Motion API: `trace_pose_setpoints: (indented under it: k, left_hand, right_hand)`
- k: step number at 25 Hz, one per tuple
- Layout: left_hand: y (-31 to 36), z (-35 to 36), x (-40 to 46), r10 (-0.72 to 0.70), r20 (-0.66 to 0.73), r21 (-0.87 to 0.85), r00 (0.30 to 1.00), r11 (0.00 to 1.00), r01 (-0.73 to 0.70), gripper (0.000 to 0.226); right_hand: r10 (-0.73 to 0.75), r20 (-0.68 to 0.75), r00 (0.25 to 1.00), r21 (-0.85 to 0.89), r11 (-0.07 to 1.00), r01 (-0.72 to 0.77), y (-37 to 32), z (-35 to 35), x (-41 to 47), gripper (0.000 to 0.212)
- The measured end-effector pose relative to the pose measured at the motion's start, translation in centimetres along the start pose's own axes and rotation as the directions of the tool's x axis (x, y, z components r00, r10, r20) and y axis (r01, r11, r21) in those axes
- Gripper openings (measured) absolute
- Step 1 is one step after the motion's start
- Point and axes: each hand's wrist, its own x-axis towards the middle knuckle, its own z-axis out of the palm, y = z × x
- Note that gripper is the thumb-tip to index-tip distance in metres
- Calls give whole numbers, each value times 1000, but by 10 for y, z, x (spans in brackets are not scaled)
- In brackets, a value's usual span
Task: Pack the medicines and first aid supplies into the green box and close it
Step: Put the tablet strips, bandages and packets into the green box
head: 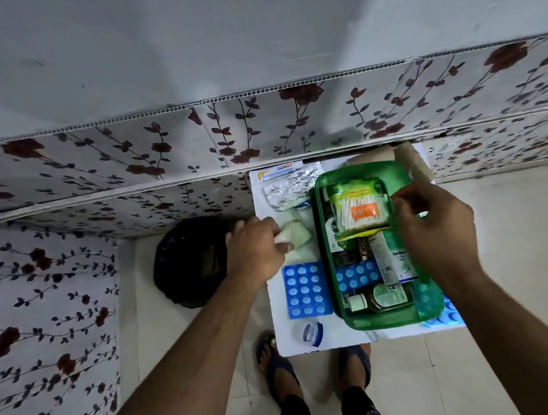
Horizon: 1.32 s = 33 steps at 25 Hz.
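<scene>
A clear green box (425, 302) stands on a small white table (283, 333). Inside lie a pack of cotton swabs (359, 209), a blue blister strip (357, 274), a white tube, and small bottles (385, 297). My right hand (437, 225) hovers over the box's right side, fingertips pinched at the swab pack's right edge. My left hand (257, 249) grips a white gauze roll (295, 234) on the table left of the box. A blue blister sheet (307, 289), silver foil strips (289, 188) and a small round blue-lidded jar (312, 333) lie outside the box.
A black bag (188, 262) sits on the tiled floor left of the table. Beige bandage rolls (411, 159) lie behind the box near the floral-papered wall (127, 208). Another blue blister sheet (446, 317) pokes out under the box's right corner. My sandalled feet (315, 357) stand at the table's front edge.
</scene>
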Motion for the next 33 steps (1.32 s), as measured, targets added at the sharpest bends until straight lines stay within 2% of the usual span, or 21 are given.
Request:
trace_pose_setpoints:
  k: [1, 3, 4, 6, 8, 11, 14, 17, 24, 33]
  left_hand:
    - [1, -2, -3, -1, 15, -40, 1000, 999, 1, 34]
    - [-4, -10, -10, -38, 23, -283, 999, 958, 43, 24]
    - [-6, -17, -14, -73, 14, -441, 997, 895, 72, 22]
    - [-2, -35, -23, -152, -18, -722, 988, 686, 92, 25]
    - [12, -52, -32, -169, -12, -846, 986, 527, 80, 30]
    - [39, -64, -33, -104, -9, -881, 995, 471, 42, 33]
    - [55, -63, -30, -106, -13, -899, 994, 436, 35, 33]
    - [65, -62, -30, -105, -22, -902, 994, 431, 25, 27]
    - [74, -60, -35, -107, -30, -901, 994, 432, 20, 32]
    - [74, -59, -39, -130, -25, -901, 991, 433, 34, 35]
  right_hand:
    - [12, -23, 1000, 52, 999, -11, 2, -2, 1, 10]
    - [54, -90, 994, 173, 984, -38, 10, -7, 5, 10]
    - [102, -115, 988, 226, 971, -74, 19, -12, 8, 10]
    - [225, -118, 967, 258, 947, -189, 43, -24, 17, 12]
    - [316, -59, 947, 150, 941, -305, 68, -33, 25, 18]
    - [388, 53, 920, -87, 920, -383, 93, -32, 32, 27]
    - [416, 167, 894, -214, 900, -379, 100, -20, 35, 44]
    - [426, 190, 885, -289, 885, -364, 102, -12, 34, 53]
    - [423, 174, 889, -25, 905, -425, 107, -19, 40, 24]
    - [417, 144, 898, 87, 898, -431, 105, -26, 45, 18]
